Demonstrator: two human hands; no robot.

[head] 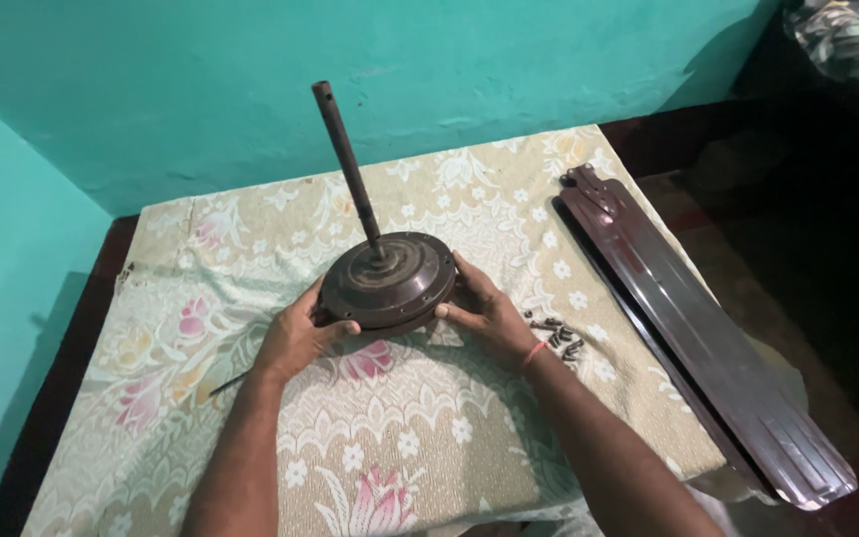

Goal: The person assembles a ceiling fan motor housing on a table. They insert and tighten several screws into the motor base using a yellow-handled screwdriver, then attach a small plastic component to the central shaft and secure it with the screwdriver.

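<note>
A round dark brown fan motor housing (pixel 388 281) sits near the middle of a table (pixel 101 261) covered with a pale floral cloth (pixel 400 438). From the housing's centre a dark metal rod (pixel 348 164) rises and leans toward 11 o'clock, with a small hole near its top end.

The left hand (pixel 298 338) grips the housing at its 8 o'clock edge: the thumb lies over the rim and the fingers curl under and around the side, partly closed on it. The right hand (pixel 484 310) holds the opposite side at about 4 o'clock, palm pressed to the rim, thumb on the edge and fingers wrapped behind. A thin orange-red band (pixel 533 353) circles the right wrist. Both forearms enter from 6 o'clock.

Just beside the right wrist, at 3 o'clock from it, a small heap of dark screws (pixel 559 336) lies on the cloth. Farther toward 3 o'clock, well apart from the housing, long dark brown fan blades (pixel 693 333) lie stacked along the table's right edge, running from 12 o'clock down toward 5 o'clock and overhanging the corner. A thin dark stick-like object (pixel 229 383) shows just left of the left wrist, at 9 o'clock; what it is cannot be told. Turquoise walls (pixel 151 89) stand behind the table.
</note>
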